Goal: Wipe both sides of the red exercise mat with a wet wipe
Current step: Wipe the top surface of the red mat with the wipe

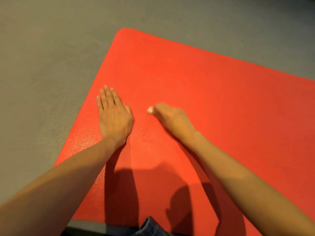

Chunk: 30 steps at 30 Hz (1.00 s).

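- Found the red exercise mat [213,86] spread flat on the grey floor [51,48], one rounded corner pointing away, the long axis running off to the right and out of view.
- Saw the left hand [114,116] laid palm-down on the mat near its left edge, fingers straight and together, pressing rather than gripping.
- Saw the right hand [172,119] just to the right of it, fingers curled over a small white wad, taken for the wet wipe [150,110]. Made out only a blurred bit of white past the fingertips, on the side toward the left hand.
- Judged the wipe to be down on the mat's top face, between the two hands and far nearer the left edge than the middle.
- Placed most of the top face to the right of and beyond the right hand. Reckoned on room for a stroke chiefly that way, with the braced left hand close on the other side.
- Could not tell wet patches from dry. Caught only a pebbled sheen along the near left edge.
- Judged the underside not yet dealt with, given the mat lying flat.
- Noticed blue denim [150,226] at the bottom of the view, by the mat's near edge, and dark arm shadows across the red.
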Available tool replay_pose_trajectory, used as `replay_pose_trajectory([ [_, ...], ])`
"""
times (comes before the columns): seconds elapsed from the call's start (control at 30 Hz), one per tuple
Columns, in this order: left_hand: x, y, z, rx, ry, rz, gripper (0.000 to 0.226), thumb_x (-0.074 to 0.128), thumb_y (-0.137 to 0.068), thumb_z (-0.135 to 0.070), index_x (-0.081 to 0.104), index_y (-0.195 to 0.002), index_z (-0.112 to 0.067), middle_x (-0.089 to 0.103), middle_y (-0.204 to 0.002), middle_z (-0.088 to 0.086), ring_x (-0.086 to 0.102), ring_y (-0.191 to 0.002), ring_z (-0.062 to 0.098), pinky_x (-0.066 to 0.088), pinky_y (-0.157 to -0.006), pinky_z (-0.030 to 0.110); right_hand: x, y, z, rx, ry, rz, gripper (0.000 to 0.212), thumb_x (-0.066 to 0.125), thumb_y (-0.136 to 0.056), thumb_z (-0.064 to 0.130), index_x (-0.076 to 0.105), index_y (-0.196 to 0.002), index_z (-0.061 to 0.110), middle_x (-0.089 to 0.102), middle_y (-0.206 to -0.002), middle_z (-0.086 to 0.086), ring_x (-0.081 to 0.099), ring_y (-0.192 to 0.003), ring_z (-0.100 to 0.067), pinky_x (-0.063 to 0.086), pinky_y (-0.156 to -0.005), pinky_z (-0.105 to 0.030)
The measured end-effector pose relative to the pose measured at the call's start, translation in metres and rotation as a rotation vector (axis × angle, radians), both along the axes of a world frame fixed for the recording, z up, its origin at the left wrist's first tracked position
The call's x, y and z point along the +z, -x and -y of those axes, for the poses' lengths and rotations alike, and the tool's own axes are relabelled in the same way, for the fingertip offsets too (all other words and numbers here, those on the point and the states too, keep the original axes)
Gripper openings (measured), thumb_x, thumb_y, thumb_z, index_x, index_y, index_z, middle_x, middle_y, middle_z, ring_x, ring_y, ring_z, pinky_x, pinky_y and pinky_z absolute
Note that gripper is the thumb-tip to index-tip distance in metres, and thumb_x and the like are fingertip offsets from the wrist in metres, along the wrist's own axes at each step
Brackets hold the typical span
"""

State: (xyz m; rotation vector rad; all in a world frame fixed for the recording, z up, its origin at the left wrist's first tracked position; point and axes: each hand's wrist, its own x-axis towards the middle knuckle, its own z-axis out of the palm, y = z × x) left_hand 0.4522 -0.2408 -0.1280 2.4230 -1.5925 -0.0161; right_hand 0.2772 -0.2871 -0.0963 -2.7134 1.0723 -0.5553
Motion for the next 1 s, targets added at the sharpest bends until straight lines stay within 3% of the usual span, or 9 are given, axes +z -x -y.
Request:
replay_pose_trajectory([
  [0.07,-0.001,-0.001,-0.001,0.001,0.004,0.001,0.061,0.022,-0.094,-0.024,0.021,-0.146,0.009,0.017,-0.154,0.028,0.014,-0.145,0.037,0.008,-0.12,0.046,-0.005,-0.008,0.014,-0.297,-0.058,0.066,0.018,0.054,-0.094,0.027,0.048,-0.082,0.015,0.059,-0.078,-0.009,0.06,-0.068,-0.036,0.039,-0.05,-0.037],
  [0.1,-0.001,-0.001,-0.001,0.002,0.009,0.002,0.062,0.021,-0.093,-0.025,0.021,-0.146,0.009,0.018,-0.154,0.028,0.015,-0.145,0.037,0.008,-0.12,0.046,-0.011,-0.016,0.009,-0.276,-0.063,0.085,0.016,0.054,-0.094,0.026,0.049,-0.083,0.015,0.06,-0.079,-0.009,0.06,-0.068,-0.036,0.039,-0.05,-0.038],
  [0.27,-0.002,-0.001,0.002,-0.01,0.016,-0.034,0.06,0.027,-0.094,-0.023,0.022,-0.146,0.007,0.018,-0.154,0.026,0.014,-0.145,0.036,0.006,-0.12,0.045,-0.009,-0.014,-0.032,0.256,-0.058,-0.07,0.013,0.057,-0.091,0.021,0.05,-0.101,0.021,0.058,-0.086,-0.002,0.061,-0.065,-0.027,0.039,-0.044,-0.031],
  [0.47,0.004,-0.022,-0.004,-0.162,-0.023,-0.205,0.053,0.036,-0.101,-0.02,0.023,-0.147,0.004,0.009,-0.156,0.026,0.004,-0.146,0.037,-0.002,-0.119,0.042,-0.007,-0.029,-0.007,-0.285,0.014,0.055,0.013,0.054,-0.092,0.021,0.052,-0.082,0.014,0.058,-0.075,-0.009,0.059,-0.059,-0.036,0.031,-0.045,-0.035],
  [0.57,0.01,-0.047,-0.007,-0.313,-0.062,-0.276,0.051,0.042,-0.101,-0.017,0.028,-0.145,0.003,0.012,-0.156,0.026,0.006,-0.146,0.039,0.0,-0.118,0.041,-0.008,-0.044,-0.064,0.154,0.05,0.002,0.012,0.053,-0.087,0.017,0.056,-0.099,0.015,0.062,-0.085,-0.004,0.063,-0.061,-0.026,0.035,-0.044,-0.034],
  [0.67,0.013,-0.072,-0.016,-0.432,-0.071,-0.181,0.044,0.053,-0.096,-0.013,0.046,-0.134,0.005,0.032,-0.147,0.03,0.029,-0.137,0.046,0.02,-0.115,0.049,-0.003,-0.037,-0.079,0.466,-0.001,-0.117,0.013,0.049,-0.09,0.023,0.049,-0.102,0.02,0.06,-0.087,-0.001,0.062,-0.061,-0.02,0.032,-0.039,-0.025],
  [0.83,0.022,-0.09,-0.04,-0.296,-0.057,-0.079,0.038,0.061,-0.091,-0.02,0.052,-0.116,0.008,0.048,-0.127,0.028,0.047,-0.116,0.044,0.038,-0.097,0.052,0.0,-0.054,-0.033,-0.266,-0.119,-0.017,0.01,0.049,-0.095,0.02,0.056,-0.096,0.013,0.063,-0.092,-0.012,0.063,-0.076,-0.036,0.035,-0.053,-0.037],
  [0.9,0.026,-0.089,-0.043,-0.195,-0.063,-0.098,0.041,0.061,-0.091,-0.025,0.05,-0.112,0.008,0.048,-0.117,0.028,0.046,-0.109,0.044,0.037,-0.092,0.05,-0.003,-0.071,-0.057,-0.117,-0.13,-0.031,0.014,0.047,-0.094,0.017,0.057,-0.103,0.012,0.062,-0.098,-0.012,0.063,-0.074,-0.035,0.04,-0.053,-0.039],
  [1.0,0.033,-0.08,-0.031,-0.005,-0.119,-0.212,0.052,0.065,-0.088,-0.026,0.046,-0.117,0.012,0.045,-0.121,0.031,0.039,-0.117,0.045,0.032,-0.097,0.048,-0.002,-0.067,-0.108,0.4,-0.157,-0.134,0.023,0.039,-0.091,0.022,0.054,-0.109,0.017,0.062,-0.1,-0.005,0.065,-0.069,-0.027,0.045,-0.046,-0.033],
])
